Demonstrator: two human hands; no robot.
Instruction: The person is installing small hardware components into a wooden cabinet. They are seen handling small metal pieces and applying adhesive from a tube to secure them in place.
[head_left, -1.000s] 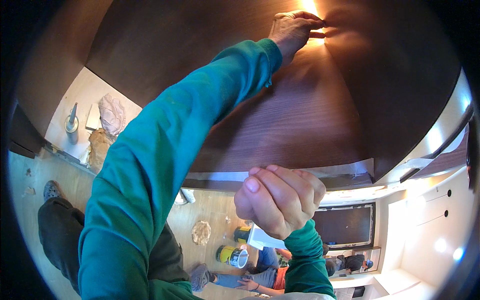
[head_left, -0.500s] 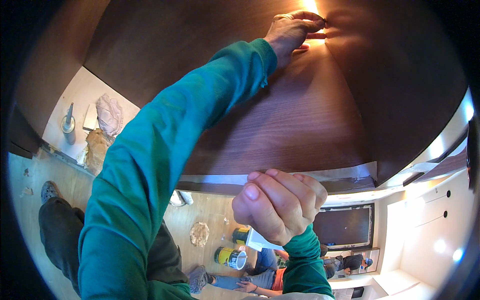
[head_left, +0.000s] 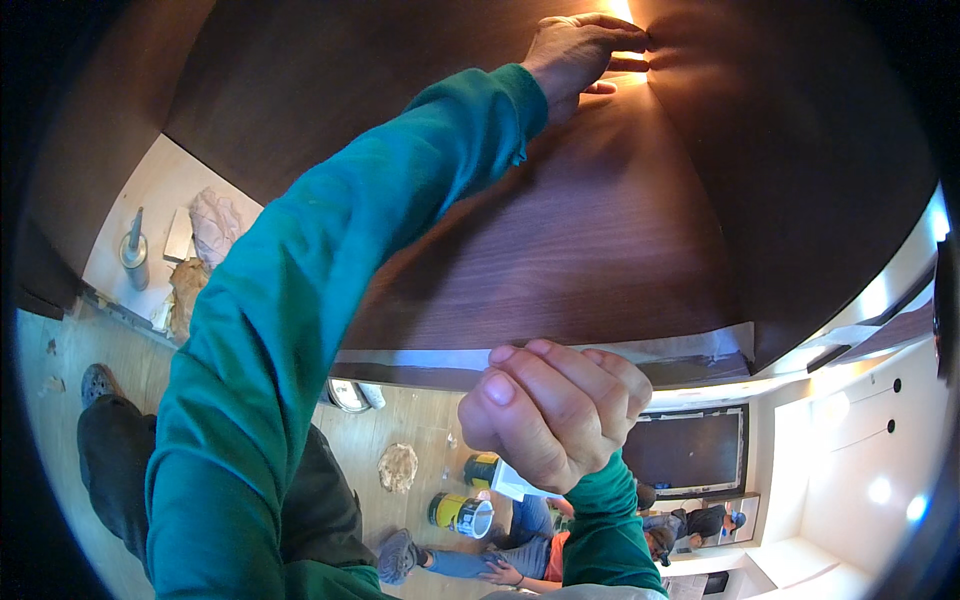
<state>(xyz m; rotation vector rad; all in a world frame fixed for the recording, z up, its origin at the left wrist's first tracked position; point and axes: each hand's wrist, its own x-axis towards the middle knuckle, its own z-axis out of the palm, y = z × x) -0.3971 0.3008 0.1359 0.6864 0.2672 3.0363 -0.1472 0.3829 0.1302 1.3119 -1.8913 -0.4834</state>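
Note:
My left hand, in a teal sleeve, reaches up to a lit vertical gap in the dark wood-grain panels, fingertips touching the gap's edge, fingers apart. Below it my right hand is curled closed, knuckles and nails showing, in front of the panel's lower edge; anything inside it is hidden. A pale strip runs along that edge.
A pale board at left holds a cartridge tube, a block and crumpled rags. Buckets stand on the wooden floor below. A co-worker in jeans is low down; another person is farther back.
My left hand has shifted slightly left and up, its fingers spreading more along the gap. My right hand has moved slightly down, still closed.

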